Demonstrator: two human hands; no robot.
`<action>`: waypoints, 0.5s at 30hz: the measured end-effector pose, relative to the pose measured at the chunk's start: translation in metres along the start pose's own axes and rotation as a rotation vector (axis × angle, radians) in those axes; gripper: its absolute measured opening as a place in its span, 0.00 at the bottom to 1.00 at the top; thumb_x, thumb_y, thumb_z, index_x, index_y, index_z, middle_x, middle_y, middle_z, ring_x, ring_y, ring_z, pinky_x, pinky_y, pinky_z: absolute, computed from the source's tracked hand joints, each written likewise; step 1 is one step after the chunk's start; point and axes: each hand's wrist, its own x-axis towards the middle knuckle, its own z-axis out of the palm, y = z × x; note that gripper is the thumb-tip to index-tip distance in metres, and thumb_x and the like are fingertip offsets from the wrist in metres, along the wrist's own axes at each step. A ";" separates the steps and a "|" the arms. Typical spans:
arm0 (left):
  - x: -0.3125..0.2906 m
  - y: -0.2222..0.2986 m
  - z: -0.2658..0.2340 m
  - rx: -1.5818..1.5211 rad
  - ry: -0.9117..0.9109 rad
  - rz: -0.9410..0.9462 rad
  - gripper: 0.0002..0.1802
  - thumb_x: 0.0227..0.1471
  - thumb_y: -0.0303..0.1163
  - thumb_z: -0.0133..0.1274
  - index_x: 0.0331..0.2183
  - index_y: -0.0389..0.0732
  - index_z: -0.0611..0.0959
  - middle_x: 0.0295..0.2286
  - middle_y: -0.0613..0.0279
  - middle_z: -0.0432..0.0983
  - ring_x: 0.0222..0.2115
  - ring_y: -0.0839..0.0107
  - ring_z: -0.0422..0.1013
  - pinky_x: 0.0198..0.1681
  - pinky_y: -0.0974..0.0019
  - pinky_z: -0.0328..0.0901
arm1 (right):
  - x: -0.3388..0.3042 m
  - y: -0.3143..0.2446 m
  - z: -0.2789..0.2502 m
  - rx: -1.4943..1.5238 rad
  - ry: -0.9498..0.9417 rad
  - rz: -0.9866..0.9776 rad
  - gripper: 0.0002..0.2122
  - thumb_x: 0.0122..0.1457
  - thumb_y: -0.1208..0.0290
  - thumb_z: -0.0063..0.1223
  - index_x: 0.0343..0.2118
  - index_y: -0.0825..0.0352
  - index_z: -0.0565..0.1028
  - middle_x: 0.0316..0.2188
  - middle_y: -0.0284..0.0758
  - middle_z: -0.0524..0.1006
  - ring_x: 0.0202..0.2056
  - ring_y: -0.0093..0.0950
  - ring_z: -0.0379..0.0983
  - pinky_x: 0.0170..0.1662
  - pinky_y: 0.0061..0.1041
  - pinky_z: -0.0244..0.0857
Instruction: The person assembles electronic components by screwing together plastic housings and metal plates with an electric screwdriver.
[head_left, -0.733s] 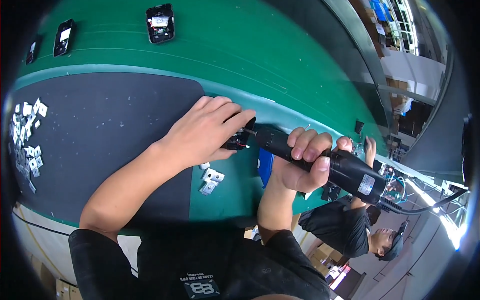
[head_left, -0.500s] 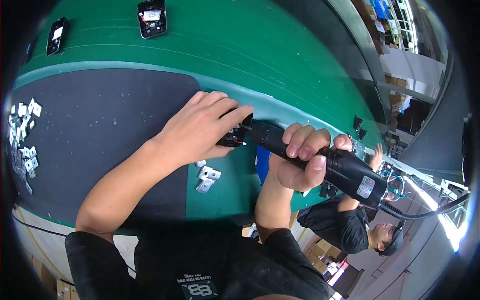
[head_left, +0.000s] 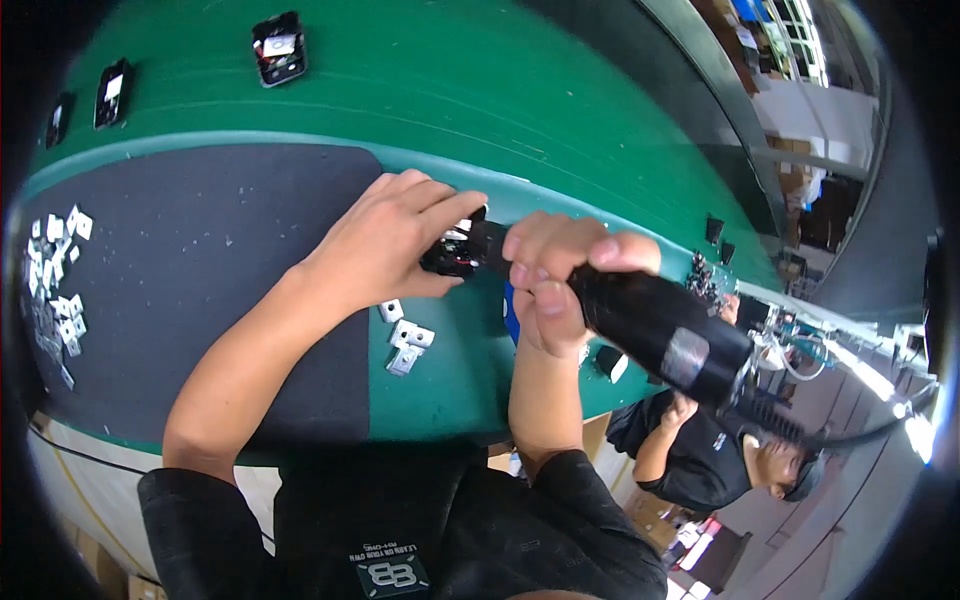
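My left hand (head_left: 385, 235) grips a small black device housing (head_left: 452, 258) at the right edge of the dark mat, thumb on its near side and fingers on its far side. Electronic parts and a bit of red wire show inside the housing. My right hand (head_left: 565, 265) is wrapped round a black corded electric screwdriver (head_left: 665, 330), tilted with its nose at the housing. Its tip is hidden, so contact with a screw cannot be made out. Several small silvery metal plates (head_left: 408, 338) lie just below my left hand.
A dark mat (head_left: 230, 230) covers the left of the green bench, with a pile of metal plates (head_left: 60, 270) at its left edge. Open black housings (head_left: 279, 48) rest on the green strip beyond. A blue object (head_left: 510, 315) sits under my right wrist. A co-worker (head_left: 700, 450) is at the right.
My right hand and the screwdriver have shifted slightly left, the nose now closer over the housing. The open housings beyond appear a little further left and lower, with another coming into view.
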 end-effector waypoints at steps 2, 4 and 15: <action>0.001 -0.003 0.001 0.016 0.072 -0.022 0.38 0.29 0.35 0.67 0.48 0.40 0.75 0.39 0.57 0.73 0.41 0.59 0.67 0.47 0.60 0.62 | 0.006 -0.011 0.000 0.032 0.082 0.014 0.20 0.52 0.75 0.54 0.48 0.59 0.62 0.20 0.28 0.65 0.21 0.24 0.64 0.30 0.29 0.62; 0.009 -0.005 0.000 0.050 0.067 -0.007 0.39 0.30 0.34 0.66 0.49 0.41 0.74 0.39 0.56 0.73 0.42 0.57 0.67 0.48 0.59 0.61 | 0.011 -0.043 -0.014 0.056 0.133 -0.098 0.21 0.55 0.70 0.51 0.53 0.59 0.61 0.21 0.27 0.65 0.20 0.21 0.62 0.29 0.26 0.59; 0.073 -0.087 -0.032 0.314 0.244 -0.220 0.45 0.37 0.33 0.63 0.59 0.49 0.64 0.49 0.49 0.69 0.50 0.52 0.64 0.56 0.55 0.58 | -0.017 -0.069 -0.049 -0.197 0.579 -0.148 0.24 0.53 0.73 0.53 0.53 0.66 0.58 0.18 0.31 0.66 0.18 0.24 0.64 0.27 0.30 0.65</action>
